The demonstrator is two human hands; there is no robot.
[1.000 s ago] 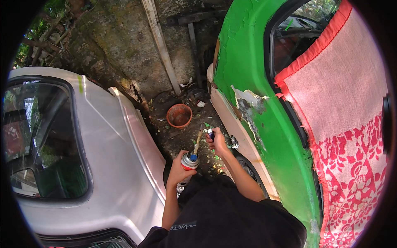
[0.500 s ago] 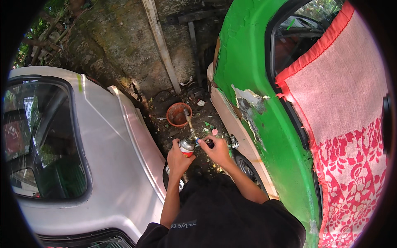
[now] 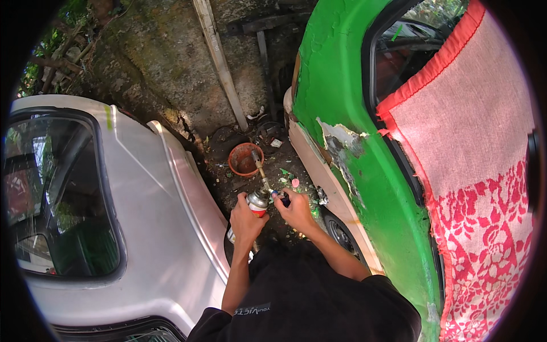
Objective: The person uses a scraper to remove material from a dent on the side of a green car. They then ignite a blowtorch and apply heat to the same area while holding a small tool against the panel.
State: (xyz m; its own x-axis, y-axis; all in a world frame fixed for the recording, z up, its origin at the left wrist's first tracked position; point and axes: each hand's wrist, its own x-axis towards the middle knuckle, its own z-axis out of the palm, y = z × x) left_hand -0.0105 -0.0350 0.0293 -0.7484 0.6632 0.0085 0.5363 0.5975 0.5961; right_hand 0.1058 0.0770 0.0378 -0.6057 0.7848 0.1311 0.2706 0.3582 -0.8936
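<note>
Clamped in your left hand (image 3: 246, 219) is a gas canister (image 3: 254, 206), fingers wrapped fully round its body, its torch nozzle (image 3: 261, 172) angled up and away. Your right hand (image 3: 297, 210) is pinched shut on the torch's valve head beside the canister top. Beyond sits a terracotta pot (image 3: 245, 159) on littered ground, between the silver car (image 3: 148, 216) and green car (image 3: 364, 171).

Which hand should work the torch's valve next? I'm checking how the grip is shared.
Probably the right hand: its fingers sit at the torch head atop the gas canister, while the left hand is wrapped around the canister, steadying it.
</note>
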